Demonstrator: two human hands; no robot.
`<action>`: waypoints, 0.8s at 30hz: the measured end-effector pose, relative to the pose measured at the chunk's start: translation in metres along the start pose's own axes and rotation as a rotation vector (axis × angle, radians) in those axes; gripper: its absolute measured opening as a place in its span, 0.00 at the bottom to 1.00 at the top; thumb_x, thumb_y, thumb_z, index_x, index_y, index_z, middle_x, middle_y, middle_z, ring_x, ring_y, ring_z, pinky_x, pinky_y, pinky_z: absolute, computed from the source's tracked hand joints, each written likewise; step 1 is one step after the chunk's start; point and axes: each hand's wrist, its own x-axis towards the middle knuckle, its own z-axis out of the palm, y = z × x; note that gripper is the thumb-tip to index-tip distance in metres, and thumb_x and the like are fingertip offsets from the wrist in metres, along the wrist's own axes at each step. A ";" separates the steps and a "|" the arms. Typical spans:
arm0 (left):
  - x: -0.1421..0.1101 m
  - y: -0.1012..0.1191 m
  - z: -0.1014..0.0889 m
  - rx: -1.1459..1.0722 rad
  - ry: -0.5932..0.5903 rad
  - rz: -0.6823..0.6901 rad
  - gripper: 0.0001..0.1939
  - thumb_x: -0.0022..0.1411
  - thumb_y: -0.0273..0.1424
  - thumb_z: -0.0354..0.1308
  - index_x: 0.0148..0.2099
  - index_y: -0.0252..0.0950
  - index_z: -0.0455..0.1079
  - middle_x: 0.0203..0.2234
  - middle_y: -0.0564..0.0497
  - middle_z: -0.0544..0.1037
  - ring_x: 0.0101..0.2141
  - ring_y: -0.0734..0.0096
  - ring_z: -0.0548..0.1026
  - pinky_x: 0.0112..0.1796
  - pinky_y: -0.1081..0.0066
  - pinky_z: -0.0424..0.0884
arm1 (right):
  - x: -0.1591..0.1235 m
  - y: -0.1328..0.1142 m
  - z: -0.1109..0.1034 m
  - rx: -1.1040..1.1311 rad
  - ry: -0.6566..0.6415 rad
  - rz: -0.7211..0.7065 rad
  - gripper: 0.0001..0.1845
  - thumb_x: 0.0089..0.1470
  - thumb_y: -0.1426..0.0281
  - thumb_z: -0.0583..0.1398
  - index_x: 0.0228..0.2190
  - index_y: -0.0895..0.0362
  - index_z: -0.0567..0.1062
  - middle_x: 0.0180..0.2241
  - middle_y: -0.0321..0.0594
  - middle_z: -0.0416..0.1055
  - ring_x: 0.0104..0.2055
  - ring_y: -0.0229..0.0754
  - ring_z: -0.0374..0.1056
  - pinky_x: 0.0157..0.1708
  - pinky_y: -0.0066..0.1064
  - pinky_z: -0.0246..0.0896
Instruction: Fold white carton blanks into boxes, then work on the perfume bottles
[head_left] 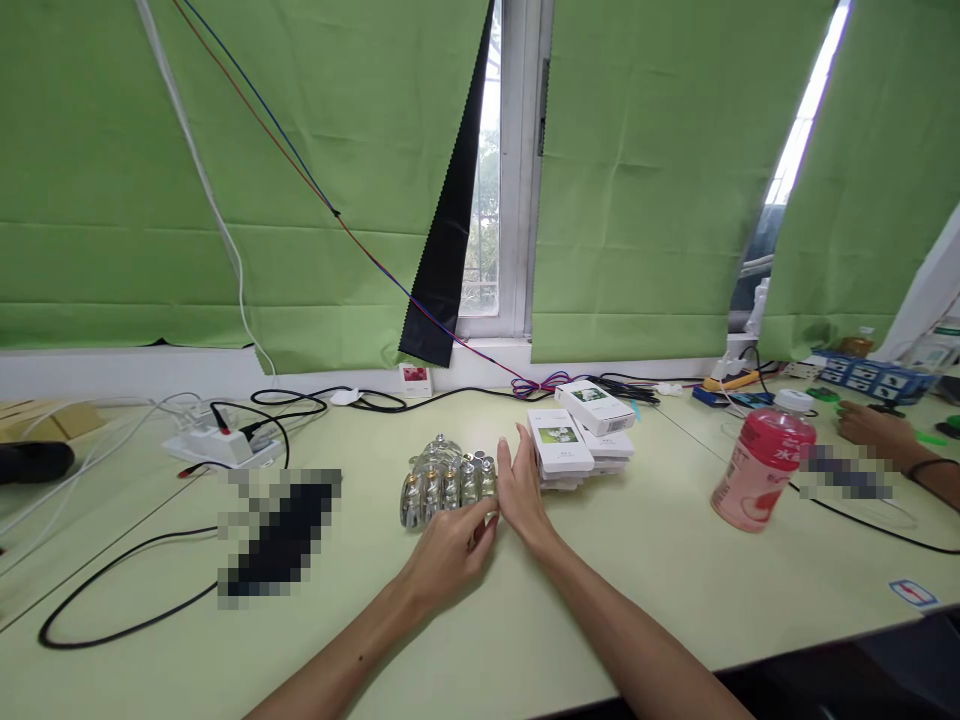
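Several small shiny bottle-like pieces [450, 487], clear or silvery with some brass-coloured parts, stand in rows on the table in front of me. My left hand [454, 540] is at the front right of this group, its fingers bent in a pinch near the end piece; what they hold, if anything, is hidden. My right hand [520, 490] stands on edge at the group's right side, fingers stretched upward and palm toward the pieces. Just right of it is a stack of white boxes [556, 455] with green pictures, and another white box [595, 407] lies behind.
A pink drink bottle [761, 465] stands at right, near another person's hand [870, 428]. A blurred dark object [285, 535] and a black cable lie at left. A white power strip [225, 445] and cables run along the back under the green blinds [337, 270].
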 end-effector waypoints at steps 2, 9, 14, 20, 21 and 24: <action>0.001 -0.001 0.001 -0.007 0.026 -0.009 0.11 0.69 0.29 0.48 0.45 0.38 0.72 0.22 0.56 0.75 0.21 0.74 0.70 0.25 0.74 0.62 | 0.001 -0.001 -0.001 -0.005 0.008 -0.015 0.28 0.65 0.56 0.48 0.59 0.58 0.63 0.61 0.54 0.63 0.66 0.52 0.55 0.63 0.47 0.51; 0.003 -0.004 0.003 0.072 0.173 -0.075 0.10 0.68 0.34 0.52 0.34 0.37 0.70 0.18 0.57 0.71 0.18 0.77 0.67 0.22 0.75 0.61 | 0.001 -0.012 -0.006 0.008 -0.031 -0.073 0.19 0.66 0.61 0.47 0.41 0.56 0.74 0.42 0.47 0.76 0.47 0.49 0.70 0.50 0.40 0.61; 0.003 -0.008 0.004 0.133 0.207 -0.102 0.19 0.67 0.37 0.52 0.24 0.36 0.64 0.15 0.56 0.71 0.17 0.77 0.67 0.22 0.75 0.58 | -0.001 -0.019 -0.009 0.001 -0.090 -0.107 0.20 0.67 0.64 0.46 0.34 0.54 0.74 0.37 0.42 0.77 0.42 0.47 0.69 0.45 0.37 0.59; 0.005 -0.007 0.002 0.139 0.085 -0.236 0.21 0.67 0.40 0.51 0.24 0.36 0.67 0.17 0.53 0.75 0.19 0.74 0.70 0.24 0.73 0.58 | -0.002 -0.020 -0.009 -0.110 -0.122 -0.107 0.16 0.64 0.65 0.49 0.32 0.54 0.75 0.34 0.41 0.77 0.40 0.47 0.66 0.41 0.35 0.58; 0.005 -0.006 0.001 0.136 0.064 -0.256 0.21 0.67 0.40 0.51 0.24 0.36 0.68 0.17 0.53 0.75 0.19 0.73 0.70 0.24 0.73 0.58 | -0.002 -0.020 -0.009 -0.106 -0.126 -0.108 0.16 0.64 0.65 0.50 0.33 0.55 0.75 0.33 0.41 0.77 0.38 0.46 0.67 0.39 0.34 0.58; 0.005 -0.005 0.001 0.125 0.029 -0.296 0.21 0.67 0.41 0.50 0.25 0.36 0.68 0.19 0.51 0.76 0.20 0.72 0.71 0.26 0.72 0.59 | -0.002 -0.021 -0.009 -0.037 -0.163 -0.070 0.16 0.63 0.64 0.50 0.34 0.56 0.74 0.31 0.39 0.76 0.25 0.39 0.64 0.30 0.31 0.57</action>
